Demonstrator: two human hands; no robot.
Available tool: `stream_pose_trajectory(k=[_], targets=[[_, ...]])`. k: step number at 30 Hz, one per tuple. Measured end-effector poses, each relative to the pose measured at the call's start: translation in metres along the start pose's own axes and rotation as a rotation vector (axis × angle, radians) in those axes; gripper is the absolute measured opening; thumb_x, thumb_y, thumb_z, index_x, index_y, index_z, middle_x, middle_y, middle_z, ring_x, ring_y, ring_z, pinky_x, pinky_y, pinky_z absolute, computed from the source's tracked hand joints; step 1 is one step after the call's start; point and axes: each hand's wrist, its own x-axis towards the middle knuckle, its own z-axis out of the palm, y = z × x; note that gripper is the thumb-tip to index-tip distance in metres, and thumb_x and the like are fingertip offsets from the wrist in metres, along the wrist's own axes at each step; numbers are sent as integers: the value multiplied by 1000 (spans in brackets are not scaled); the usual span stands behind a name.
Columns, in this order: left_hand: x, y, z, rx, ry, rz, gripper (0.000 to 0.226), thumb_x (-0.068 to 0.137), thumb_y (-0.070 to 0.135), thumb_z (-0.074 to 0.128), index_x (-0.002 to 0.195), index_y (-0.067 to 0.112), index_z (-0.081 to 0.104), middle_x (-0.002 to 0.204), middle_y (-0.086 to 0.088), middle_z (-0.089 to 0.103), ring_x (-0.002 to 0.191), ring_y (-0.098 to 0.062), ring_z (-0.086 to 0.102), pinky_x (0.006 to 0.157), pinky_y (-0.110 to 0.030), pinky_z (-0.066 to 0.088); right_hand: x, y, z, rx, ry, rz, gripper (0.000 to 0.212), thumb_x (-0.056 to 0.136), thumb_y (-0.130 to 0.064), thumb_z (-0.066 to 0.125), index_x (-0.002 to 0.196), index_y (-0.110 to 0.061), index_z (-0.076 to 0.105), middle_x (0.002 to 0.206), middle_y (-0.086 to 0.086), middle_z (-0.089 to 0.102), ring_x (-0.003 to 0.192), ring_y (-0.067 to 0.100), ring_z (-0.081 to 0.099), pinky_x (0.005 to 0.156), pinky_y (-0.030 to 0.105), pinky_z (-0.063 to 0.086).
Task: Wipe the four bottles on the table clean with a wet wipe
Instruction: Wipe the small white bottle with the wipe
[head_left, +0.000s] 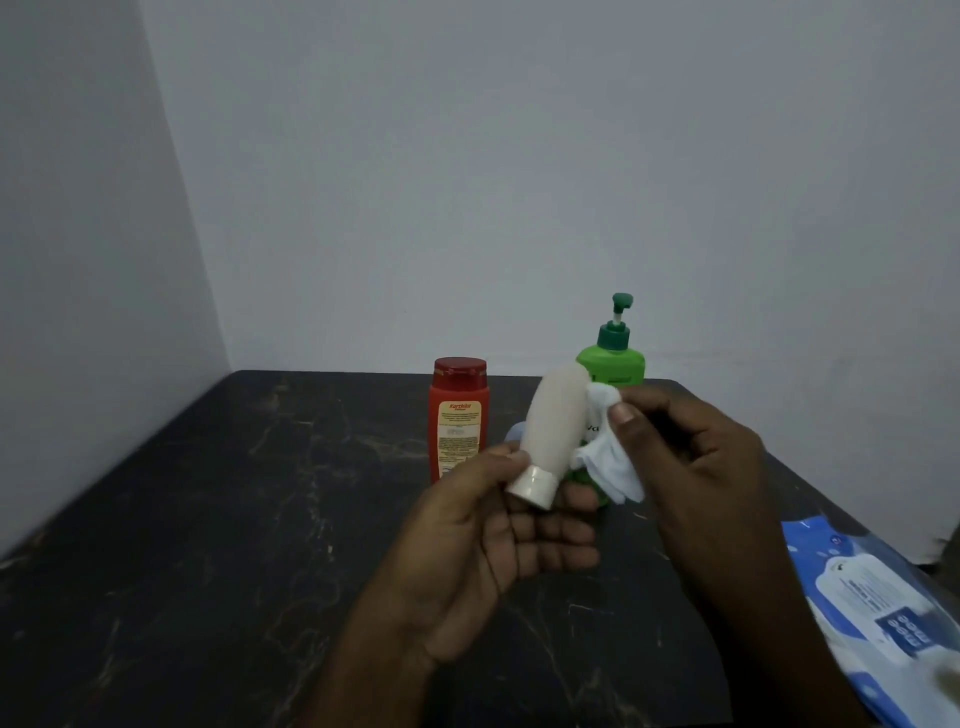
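Left hand grips the cream bottle by its cap (tilted); right hand pinches the wipe against its side; next, turn the bottle.

The red bottle is orange-red, with a darker red lid and a yellow label printed in red and fine dark text. To its right, the pump bottle is bright green with a deep green pump head. Between them, the squeeze bottle is pale cream with a white cap, and the wet wipe against it is white. The table under the red bottle is black, veined with thin pale streaks like marble. Far right of the red bottle, the wipes pack is blue with white patches. The wall behind is plain pale grey.
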Motion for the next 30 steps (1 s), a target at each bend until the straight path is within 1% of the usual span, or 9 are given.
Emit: stream_pose_trajectory(k=[3, 7, 9, 14, 19, 21, 25, 28, 30], targets=[[-1, 0, -3, -21, 26, -36, 50, 88, 28, 49, 128, -3, 53, 83, -20, 64, 62, -22, 59, 54, -31, 53, 0, 4, -1, -103, 80, -76, 18, 95, -15, 64, 107, -25, 72, 100, -4, 72, 95, 9, 66, 79, 21, 54], [-2, -3, -2, 49, 26, 17, 45, 91, 26, 51, 130, 3, 54, 80, -18, 62, 57, -18, 56, 49, -26, 48, -4, 4, 6, -373, 114, -256, 22, 94, -8, 65, 115, -7, 71, 104, 6, 65, 90, -1, 57, 80, 2, 41], [-3, -2, -1, 62, 25, 54, 43, 91, 26, 52, 128, 4, 57, 79, -17, 61, 56, -18, 55, 47, -26, 46, -6, 2, 9, -437, 100, -344, 21, 94, -5, 66, 114, -3, 72, 99, 6, 62, 85, 2, 53, 80, 0, 38], [-3, -2, 0, 69, 31, 87, 37, 89, 25, 49, 117, 5, 63, 75, -17, 61, 55, -20, 54, 48, -28, 46, -7, 2, 8, -414, -128, -408, 26, 88, -8, 66, 113, -5, 74, 90, -1, 55, 79, 7, 54, 72, 6, 38], [5, -11, -1, 101, 115, 105, 44, 84, 30, 48, 118, 7, 66, 69, -12, 58, 54, -18, 51, 51, -29, 39, -5, -1, -7, -348, -458, -363, 22, 93, -25, 65, 111, -26, 76, 91, -13, 58, 85, 4, 61, 70, 15, 45], [6, -14, -1, 130, 149, 107, 41, 93, 26, 42, 122, 10, 65, 68, -10, 57, 53, -15, 48, 51, -29, 35, -5, -2, -10, -293, -390, -365, 21, 94, -27, 63, 111, -27, 75, 94, -11, 62, 88, 4, 62, 72, 15, 46], [7, -12, -1, 378, 223, 114, 28, 101, 22, 39, 117, 29, 60, 71, -5, 61, 58, -13, 51, 54, -28, 39, 0, -5, -15, -293, -49, -326, 25, 92, -13, 64, 114, -11, 74, 103, 4, 66, 97, 9, 63, 84, 9, 45], [6, -12, 2, 639, 209, 216, 28, 103, 21, 45, 96, 37, 67, 73, -1, 62, 61, -10, 53, 54, -23, 44, -2, -6, -10, -379, -115, -378, 27, 88, -8, 65, 113, -8, 75, 103, 2, 63, 96, 5, 59, 86, 5, 41], [4, -14, 6, 757, 174, 351, 30, 102, 23, 50, 85, 34, 72, 68, 3, 60, 59, -10, 53, 53, -24, 43, -5, -6, -1, -421, -204, -412, 27, 86, -7, 65, 111, -9, 76, 100, -2, 60, 93, 6, 58, 85, 7, 42]])
